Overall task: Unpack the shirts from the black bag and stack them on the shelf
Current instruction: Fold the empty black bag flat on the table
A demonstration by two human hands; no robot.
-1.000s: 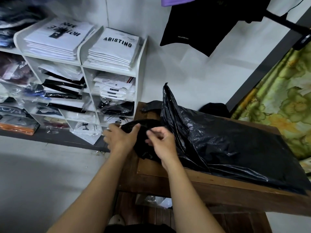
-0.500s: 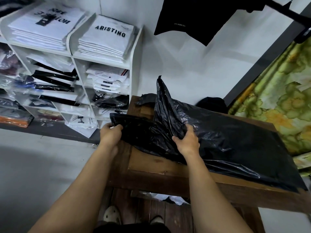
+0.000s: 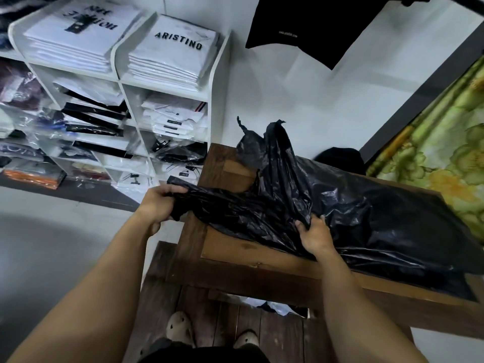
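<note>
Wooden counter (image 3: 230, 248) bears the black bag (image 3: 379, 218), judged limp and slippery, best held bunched: left grip (image 3: 159, 205) clamps its mouth at nine o'clock, right grip (image 3: 314, 235) pinches a fold.

The bag (image 3: 366, 218) is lying across the surface (image 3: 230, 166), covering its right and far parts, with the near left corner showing bare. Its mouth end is reaching past the surface's left edge, where the left hand (image 3: 159, 203) is gripping it. The right hand (image 3: 314, 235) is pinching a fold nearer the front edge. The shelf (image 3: 217, 82) is standing left of the surface against the wall, with stacked shirts (image 3: 172, 53) sitting on top. A garment (image 3: 301, 24) is hanging above and behind the bag.
</note>
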